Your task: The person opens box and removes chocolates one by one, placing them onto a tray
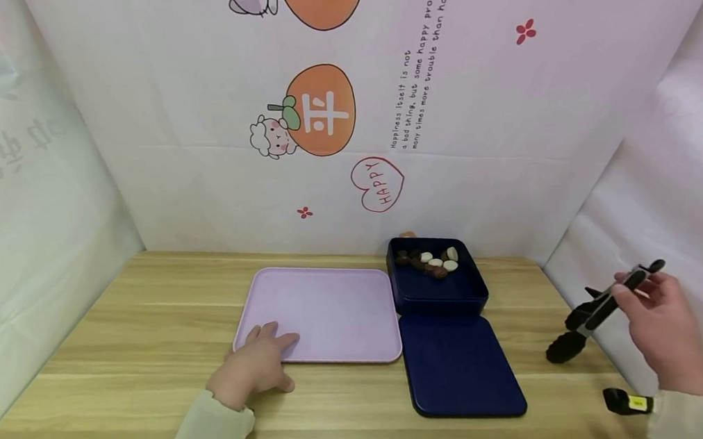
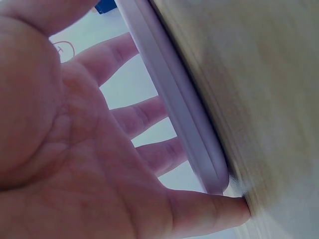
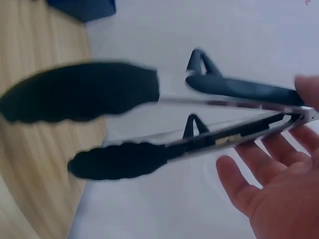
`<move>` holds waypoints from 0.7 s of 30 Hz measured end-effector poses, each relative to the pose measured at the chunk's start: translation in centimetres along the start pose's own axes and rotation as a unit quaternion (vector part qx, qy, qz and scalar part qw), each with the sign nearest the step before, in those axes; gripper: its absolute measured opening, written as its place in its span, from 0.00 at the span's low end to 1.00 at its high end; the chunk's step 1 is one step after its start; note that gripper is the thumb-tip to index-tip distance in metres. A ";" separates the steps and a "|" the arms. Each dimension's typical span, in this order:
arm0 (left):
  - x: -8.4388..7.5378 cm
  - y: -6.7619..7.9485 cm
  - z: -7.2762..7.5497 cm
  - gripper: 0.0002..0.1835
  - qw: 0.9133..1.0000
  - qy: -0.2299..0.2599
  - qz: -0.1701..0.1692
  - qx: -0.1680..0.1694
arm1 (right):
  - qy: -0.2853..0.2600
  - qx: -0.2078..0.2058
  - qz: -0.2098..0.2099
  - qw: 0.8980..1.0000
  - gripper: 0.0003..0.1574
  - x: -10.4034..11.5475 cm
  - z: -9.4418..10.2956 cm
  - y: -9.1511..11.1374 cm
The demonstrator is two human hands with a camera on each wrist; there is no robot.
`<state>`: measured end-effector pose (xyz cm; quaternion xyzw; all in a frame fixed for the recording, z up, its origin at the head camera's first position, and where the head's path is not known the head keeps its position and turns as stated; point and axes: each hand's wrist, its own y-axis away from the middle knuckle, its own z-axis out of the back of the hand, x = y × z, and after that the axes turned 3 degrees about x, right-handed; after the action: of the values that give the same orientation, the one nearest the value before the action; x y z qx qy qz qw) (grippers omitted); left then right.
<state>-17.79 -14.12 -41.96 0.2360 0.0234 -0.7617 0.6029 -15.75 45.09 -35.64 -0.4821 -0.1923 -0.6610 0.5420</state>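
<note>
Touching a lilac tray [image 1: 341,311], the left hand [image 1: 259,361] has fingers apart; the right hand [image 1: 671,324] clamps fingers on black tongs [image 1: 603,310]

**Mostly matt plastic, some bare metal**

Looks like smooth plastic on the lilac tray [image 1: 337,311], matt with a faint sheen. Appears equally smooth, matt and plastic-like on the dark blue box [image 1: 441,306] and lid [image 1: 461,367]. Along the tongs [image 1: 602,311], shows shiny metal at the arms [image 3: 214,101], dull black plastic or rubber at the grips [image 3: 239,88] and heads [image 3: 82,92]. Shows smooth wood grain across the table [image 1: 119,358]. Turns to creased sheeting on the backdrop [image 1: 191,108], cloth or thin plastic, hard to tell. Reads as matt cloth on the printed sleeve [image 1: 201,435].
</note>
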 end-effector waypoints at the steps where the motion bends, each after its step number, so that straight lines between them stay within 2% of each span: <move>1: 0.0 0.0 0.0 0.45 1.000 -0.001 0.000 -0.001 | 0.041 0.012 0.013 0.999 0.32 -0.1 0.1 -0.1; 4: 0.1 0.1 0.1 0.45 1.000 -0.001 0.001 -0.001 | 0.118 0.052 0.026 0.991 0.42 -0.5 0.3 -0.5; 8: 0.1 0.0 0.0 0.44 1.000 0.002 0.002 0.001 | 0.159 0.106 0.013 0.982 0.50 -0.9 0.6 -0.8; 13: 0.2 0.0 -0.1 0.45 1.000 0.003 0.002 0.001 | 0.161 0.125 0.006 0.979 0.51 -1.4 0.7 -0.8; 19: 0.1 0.0 0.0 0.44 1.000 -0.004 -0.002 0.002 | 0.152 0.120 0.007 0.981 0.50 -1.5 0.5 -0.6; 21: 0.0 0.0 0.0 0.44 1.000 -0.006 -0.002 0.003 | 0.137 0.112 0.001 0.984 0.46 -1.4 0.4 -0.6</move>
<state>-17.83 -14.13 -41.96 0.2336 0.0178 -0.7645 0.6005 -16.18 46.34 -36.54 -0.3233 -0.1882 -0.6945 0.6146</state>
